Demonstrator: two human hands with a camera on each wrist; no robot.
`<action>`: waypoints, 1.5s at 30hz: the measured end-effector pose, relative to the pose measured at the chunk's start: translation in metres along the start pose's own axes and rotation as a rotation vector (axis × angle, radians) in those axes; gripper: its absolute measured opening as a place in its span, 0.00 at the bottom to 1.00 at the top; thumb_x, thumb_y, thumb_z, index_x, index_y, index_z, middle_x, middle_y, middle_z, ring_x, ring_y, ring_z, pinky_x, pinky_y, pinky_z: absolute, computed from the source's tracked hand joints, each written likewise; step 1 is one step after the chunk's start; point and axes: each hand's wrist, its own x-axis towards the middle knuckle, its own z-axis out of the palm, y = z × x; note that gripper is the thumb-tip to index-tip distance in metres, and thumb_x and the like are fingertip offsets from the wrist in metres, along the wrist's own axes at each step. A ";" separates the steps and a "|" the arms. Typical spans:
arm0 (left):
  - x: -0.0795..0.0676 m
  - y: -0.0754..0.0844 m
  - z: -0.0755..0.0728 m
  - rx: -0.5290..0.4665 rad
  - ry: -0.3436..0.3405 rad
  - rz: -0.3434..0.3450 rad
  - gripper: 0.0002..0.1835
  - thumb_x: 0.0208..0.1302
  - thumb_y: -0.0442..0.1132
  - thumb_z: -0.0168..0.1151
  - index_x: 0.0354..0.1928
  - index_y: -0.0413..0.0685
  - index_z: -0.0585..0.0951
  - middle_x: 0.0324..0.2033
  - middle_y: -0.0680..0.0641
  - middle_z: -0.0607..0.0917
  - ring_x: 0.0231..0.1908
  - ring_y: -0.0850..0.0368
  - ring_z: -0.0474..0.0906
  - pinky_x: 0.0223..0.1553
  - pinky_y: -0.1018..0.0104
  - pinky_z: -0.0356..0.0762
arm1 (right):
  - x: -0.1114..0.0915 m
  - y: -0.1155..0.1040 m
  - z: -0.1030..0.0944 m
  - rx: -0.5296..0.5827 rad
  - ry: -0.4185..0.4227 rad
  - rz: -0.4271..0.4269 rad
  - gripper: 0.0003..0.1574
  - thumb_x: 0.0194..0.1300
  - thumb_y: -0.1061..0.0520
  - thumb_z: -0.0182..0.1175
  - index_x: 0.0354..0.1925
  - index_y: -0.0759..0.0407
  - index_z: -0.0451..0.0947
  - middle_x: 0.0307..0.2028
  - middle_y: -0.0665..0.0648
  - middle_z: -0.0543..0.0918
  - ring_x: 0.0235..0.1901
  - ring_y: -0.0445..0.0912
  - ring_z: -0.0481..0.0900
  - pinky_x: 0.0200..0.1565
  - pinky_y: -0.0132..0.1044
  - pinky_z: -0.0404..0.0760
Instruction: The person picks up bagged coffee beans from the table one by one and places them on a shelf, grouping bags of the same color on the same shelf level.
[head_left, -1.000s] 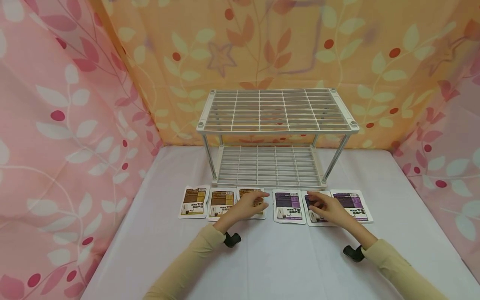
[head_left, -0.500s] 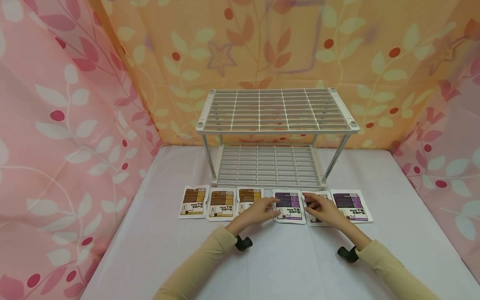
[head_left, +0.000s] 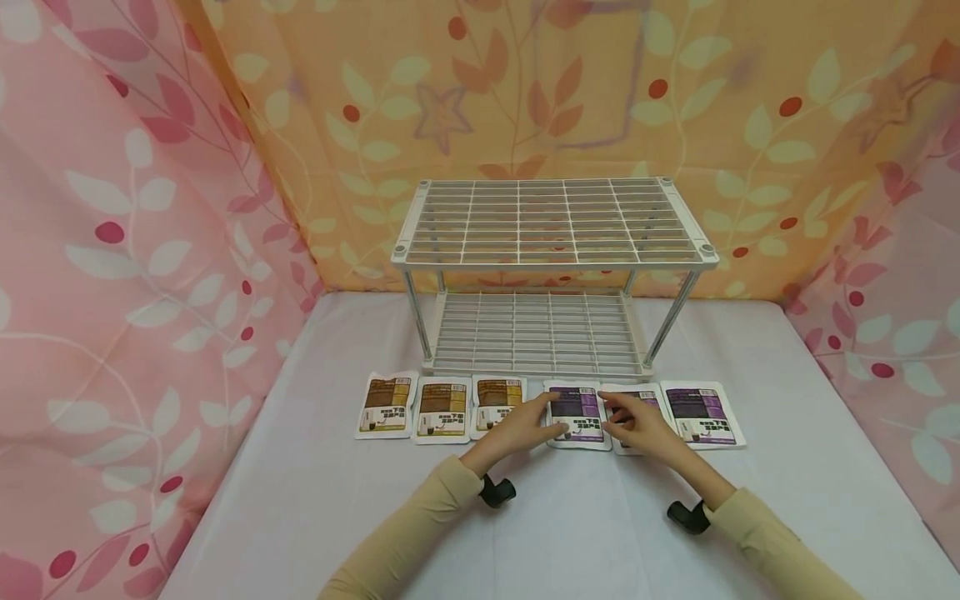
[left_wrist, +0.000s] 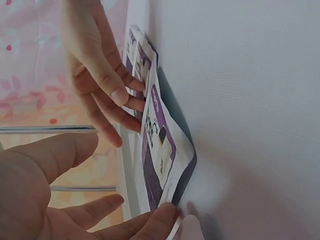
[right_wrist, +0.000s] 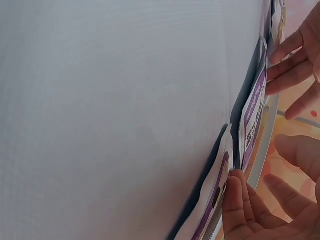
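Three white pouches with purple labels lie in a row at the front right of the rack. My left hand (head_left: pixel 522 423) is at the left edge of the leftmost purple pouch (head_left: pixel 582 408), thumb and fingers spread apart. My right hand (head_left: pixel 647 427) lies over the middle purple pouch (head_left: pixel 647 393), partly covering it, its fingertips at the leftmost pouch's right edge. In the left wrist view, the left fingertips (left_wrist: pixel 167 212) touch the near edge of that pouch (left_wrist: pixel 159 135). In the right wrist view, the right fingers (right_wrist: pixel 237 192) reach down where the two pouches meet.
Behind the pouches stands a two-tier white wire rack (head_left: pixel 555 265) with metal legs. Several brown-labelled pouches, one of them (head_left: pixel 441 410) in the middle, lie left of my left hand. Another purple pouch (head_left: pixel 703 412) lies at the far right. Floral curtains (head_left: pixel 135 250) surround the white table (head_left: pixel 570 517).
My left hand has moved right, from over the brown pouches to the leftmost purple pouch. My right hand has shifted slightly left toward that pouch. The pouches have hardly moved.
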 end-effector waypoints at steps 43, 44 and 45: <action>-0.009 -0.015 -0.005 -0.416 0.251 0.073 0.31 0.43 0.30 0.67 0.54 0.46 0.72 0.49 0.44 0.70 0.42 0.48 0.75 0.34 0.76 0.76 | -0.002 -0.037 0.017 0.005 0.161 0.099 0.47 0.41 0.63 0.69 0.59 0.65 0.61 0.51 0.67 0.63 0.38 0.52 0.72 0.33 0.35 0.79; -0.009 -0.015 -0.005 -0.427 0.257 0.071 0.31 0.43 0.29 0.67 0.55 0.46 0.72 0.49 0.43 0.69 0.42 0.47 0.75 0.34 0.76 0.76 | -0.001 -0.038 0.018 -0.004 0.167 0.092 0.46 0.41 0.63 0.69 0.59 0.65 0.61 0.51 0.67 0.63 0.39 0.52 0.72 0.33 0.35 0.79; -0.010 -0.015 -0.005 -0.429 0.267 0.072 0.31 0.43 0.29 0.67 0.55 0.46 0.72 0.48 0.43 0.70 0.42 0.48 0.75 0.35 0.77 0.76 | -0.001 -0.038 0.018 -0.015 0.174 0.082 0.45 0.41 0.63 0.69 0.59 0.65 0.62 0.52 0.67 0.64 0.39 0.51 0.72 0.34 0.36 0.79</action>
